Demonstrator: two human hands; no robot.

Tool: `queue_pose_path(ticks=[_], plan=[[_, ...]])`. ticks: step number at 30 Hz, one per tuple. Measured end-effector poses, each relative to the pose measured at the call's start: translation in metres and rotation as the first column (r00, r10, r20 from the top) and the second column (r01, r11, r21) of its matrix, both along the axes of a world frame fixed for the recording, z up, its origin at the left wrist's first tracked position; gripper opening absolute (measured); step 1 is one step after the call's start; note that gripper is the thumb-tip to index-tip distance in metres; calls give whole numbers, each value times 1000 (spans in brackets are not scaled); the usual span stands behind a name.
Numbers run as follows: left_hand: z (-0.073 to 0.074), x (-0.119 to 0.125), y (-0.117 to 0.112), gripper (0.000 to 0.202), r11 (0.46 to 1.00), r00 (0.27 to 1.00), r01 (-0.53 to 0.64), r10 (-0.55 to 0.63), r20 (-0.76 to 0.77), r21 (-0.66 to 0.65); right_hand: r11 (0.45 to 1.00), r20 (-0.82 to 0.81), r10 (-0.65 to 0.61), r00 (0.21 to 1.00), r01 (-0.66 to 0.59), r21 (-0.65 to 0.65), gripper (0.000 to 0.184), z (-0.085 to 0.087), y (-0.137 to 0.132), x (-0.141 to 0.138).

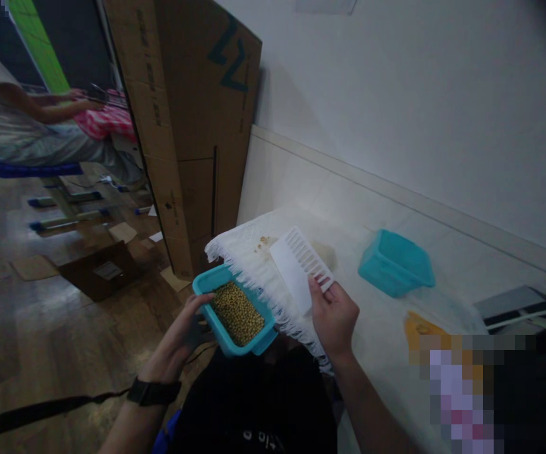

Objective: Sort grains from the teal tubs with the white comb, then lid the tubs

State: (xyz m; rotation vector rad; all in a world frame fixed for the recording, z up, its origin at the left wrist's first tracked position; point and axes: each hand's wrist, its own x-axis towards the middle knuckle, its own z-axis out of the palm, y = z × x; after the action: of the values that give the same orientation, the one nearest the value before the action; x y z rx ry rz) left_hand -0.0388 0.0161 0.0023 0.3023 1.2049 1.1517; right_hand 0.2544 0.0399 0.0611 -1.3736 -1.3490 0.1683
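My left hand [192, 325] grips the left rim of a turquoise plastic basket [264, 343], thumb over the edge, and holds it at the table's front edge. Small round yellowish-green beans [238, 313] fill its bottom. In my right hand [334, 309] is a flat white slotted plastic piece [296, 265], pinched at its slotted end between thumb and fingers. That piece is over a white fringed cloth [244, 243] on the table. A few brownish bits [264, 241] lie on the cloth just beyond it.
A second turquoise basket [391, 287] stands on the white table at right, near an orange packet [422, 325]. A tall cardboard box [197, 126] rises at the table's left. Behind it, a person [12, 107] sits on a blue stool. An opened carton [98, 271] lies on the wooden floor.
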Motion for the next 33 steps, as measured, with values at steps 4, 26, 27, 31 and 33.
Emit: queue_pose_path(ticks=[4, 26, 27, 31, 33], plan=[[-4, 0, 2, 80, 999, 1000, 2, -2, -11, -46, 996, -20, 76, 997, -77, -43, 55, -7, 2, -21], [-7, 5, -3, 72, 1000, 1000, -14, 14, 13, 11, 979, 76, -160, 984, 168, -116, 57, -11, 3, 57], [-7, 5, -3, 73, 1000, 1000, -12, 12, 10, 9, 976, 81, -174, 981, 183, -115, 58, -11, 3, 62], [-5, 5, -4, 76, 1000, 1000, -7, 7, 8, 2, 966, 103, -225, 969, 235, -104, 60, -11, 2, 84], [-5, 5, -3, 76, 1000, 1000, -4, 3, 15, 7, 960, 102, -250, 963, 260, -100, 62, -11, 2, 94]])
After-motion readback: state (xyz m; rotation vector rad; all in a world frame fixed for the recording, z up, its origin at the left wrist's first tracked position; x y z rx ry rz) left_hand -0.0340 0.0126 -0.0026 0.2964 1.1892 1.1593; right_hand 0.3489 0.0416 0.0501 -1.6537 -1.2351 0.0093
